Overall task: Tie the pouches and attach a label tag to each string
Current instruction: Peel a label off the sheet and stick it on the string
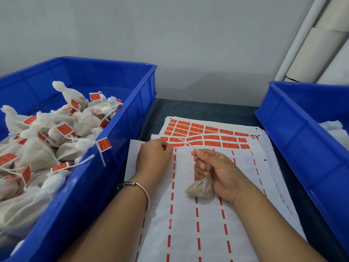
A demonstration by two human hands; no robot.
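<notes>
The right hand [215,173] is curled around the gathered neck of a small pouch [201,189], thumb and forefinger pinched near the top of the fist. The pouch is a thin, off-white bag, its rounded belly showing a tan filling through the cloth. It lies tilted, belly toward the person and neck running up and away into the fist, so its long axis goes roughly near to far. A pale string [184,141] leads from the pinch up and to the left, across the label sheets.

The left hand [154,157] rests beside it, a little apart, fingers curled under against the paper; whether they grip the string's end cannot be told. A bangle [140,187] circles that wrist.

Both hands lie on a spent label sheet [188,224] with red dashes, and beyond the knuckles are sheets of orange labels [205,133]. Left stands a blue crate [120,133] heaped with tied, tagged pouches [47,140]; right, another blue crate [302,133].
</notes>
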